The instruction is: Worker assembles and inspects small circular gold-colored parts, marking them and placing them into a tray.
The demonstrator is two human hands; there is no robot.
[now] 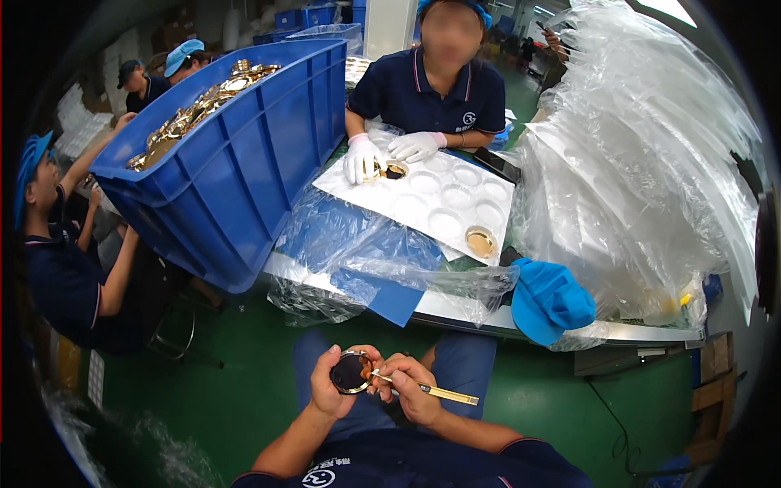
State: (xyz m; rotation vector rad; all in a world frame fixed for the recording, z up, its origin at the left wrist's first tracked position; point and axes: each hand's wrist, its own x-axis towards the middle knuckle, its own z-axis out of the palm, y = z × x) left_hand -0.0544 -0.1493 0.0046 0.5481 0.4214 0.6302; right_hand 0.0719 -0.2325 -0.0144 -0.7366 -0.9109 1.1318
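Left hand [329, 384] grips a round gold-rimmed lid [352, 372]; right hand [411, 390] pinches what looks like tweezers [431, 391] at its rim.

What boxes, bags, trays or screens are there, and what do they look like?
Blue crate: on the table's left, tilted, full of gold round parts.
White tray: table middle, flat, with round pockets.
Clear bags: big pile at right.
Phone: beside the tray, dark screen.
Cardboard box: floor, right, brown.
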